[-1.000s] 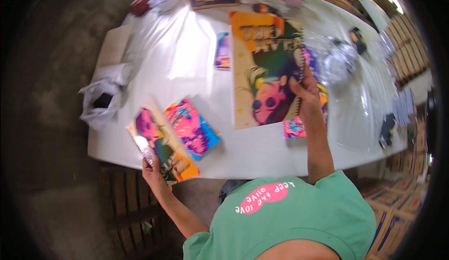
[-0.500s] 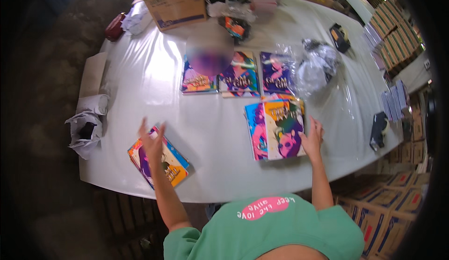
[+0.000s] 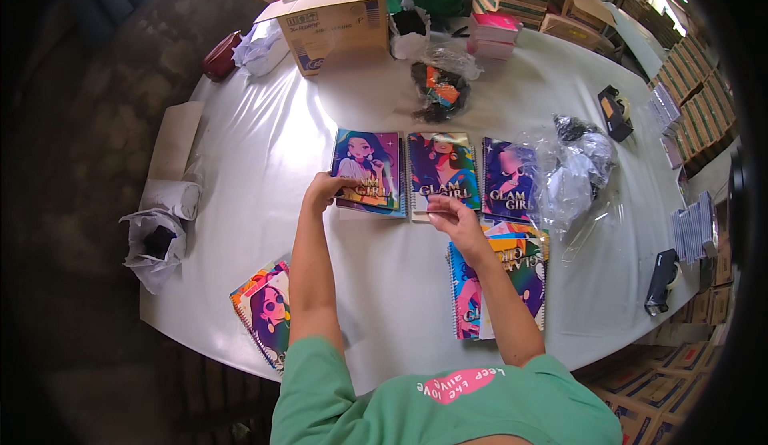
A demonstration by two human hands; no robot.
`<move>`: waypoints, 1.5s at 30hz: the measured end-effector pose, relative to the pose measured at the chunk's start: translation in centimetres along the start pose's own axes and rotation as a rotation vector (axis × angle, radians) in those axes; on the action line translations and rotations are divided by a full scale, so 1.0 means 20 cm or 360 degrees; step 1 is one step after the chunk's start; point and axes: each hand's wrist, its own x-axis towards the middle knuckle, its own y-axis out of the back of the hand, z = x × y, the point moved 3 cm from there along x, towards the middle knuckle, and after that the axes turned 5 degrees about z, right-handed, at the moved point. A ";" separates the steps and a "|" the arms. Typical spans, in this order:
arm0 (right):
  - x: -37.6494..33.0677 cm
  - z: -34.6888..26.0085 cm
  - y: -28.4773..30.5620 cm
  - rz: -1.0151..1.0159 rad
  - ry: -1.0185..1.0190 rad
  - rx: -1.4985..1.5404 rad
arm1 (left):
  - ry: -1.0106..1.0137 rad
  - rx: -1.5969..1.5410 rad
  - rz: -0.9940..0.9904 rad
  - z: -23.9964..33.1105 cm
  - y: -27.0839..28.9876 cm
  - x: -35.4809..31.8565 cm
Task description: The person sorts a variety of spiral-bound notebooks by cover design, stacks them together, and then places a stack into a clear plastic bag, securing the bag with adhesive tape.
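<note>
Three stacks of spiral notebooks with illustrated covers form a row mid-table. My left hand (image 3: 324, 191) grips the lower left edge of the purple-covered notebook (image 3: 366, 165) on the left stack, thumb on top. My right hand (image 3: 456, 218) is at the lower edge of the middle notebook (image 3: 442, 165), its fingers apart; whether they touch it I cannot tell. The right notebook (image 3: 509, 179) lies beside some clear plastic. Nearer me, a fanned pile of notebooks (image 3: 466, 293) lies partly under my right forearm. Another tilted pile (image 3: 266, 309) sits left of my left forearm, which partly hides it.
Crumpled plastic bags (image 3: 580, 173) lie right of the row. Two black tape dispensers (image 3: 614, 114) stand along the right side. At the back are an open cardboard box (image 3: 340, 37), a bagged bundle (image 3: 442, 89) and pink boxes (image 3: 494, 35). A paper-wrapped roll (image 3: 170, 199) lies at left.
Both hands have moved forward from the near piles to the row. My left hand now holds a purple-covered notebook at the left stack, which showed an orange and pink cover before. The view has shifted.
</note>
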 end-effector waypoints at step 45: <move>-0.66 -0.15 -0.38 -0.0458 -0.0277 0.0689 | -0.1534 -0.1608 0.1021 -0.31 1.05 -2.21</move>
